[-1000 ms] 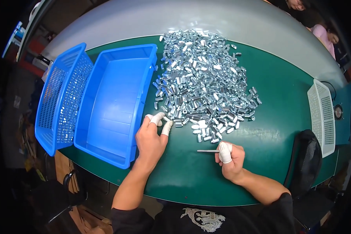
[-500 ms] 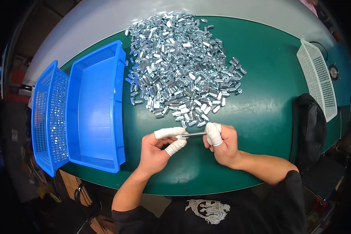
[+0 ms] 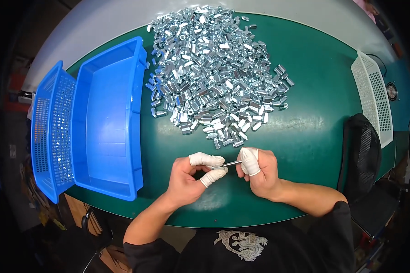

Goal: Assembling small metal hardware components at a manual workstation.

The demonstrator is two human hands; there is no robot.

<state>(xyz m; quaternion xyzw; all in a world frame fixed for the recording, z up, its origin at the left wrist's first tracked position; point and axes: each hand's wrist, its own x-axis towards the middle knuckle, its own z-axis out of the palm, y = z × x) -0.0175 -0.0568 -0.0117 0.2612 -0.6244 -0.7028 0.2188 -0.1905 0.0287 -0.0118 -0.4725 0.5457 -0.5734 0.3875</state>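
Observation:
My left hand (image 3: 187, 178) is closed, finger and thumb in white finger cots pinching a small silver piece (image 3: 217, 167) that looks like a long hex nut. My right hand (image 3: 261, 172), also with white finger cots, grips a thin metal rod (image 3: 233, 163). The rod's left end meets the piece at my left fingertips; whether it sits inside is hidden by the fingers. Just beyond both hands a large pile of long silver hex nuts (image 3: 214, 82) spreads over the green table top (image 3: 305, 150).
At the left stands a blue tray (image 3: 136, 123), with a blue perforated basket (image 3: 54, 132) tilted against its outer side. A white perforated basket (image 3: 373, 98) is at the far right, near a black mesh bag (image 3: 362, 154). A chair (image 3: 93, 227) shows below left.
My left hand has moved slightly right and nearer to me, closer to the right hand. Less of the rod shows between them, and it now slants. The whole view has shifted a little.

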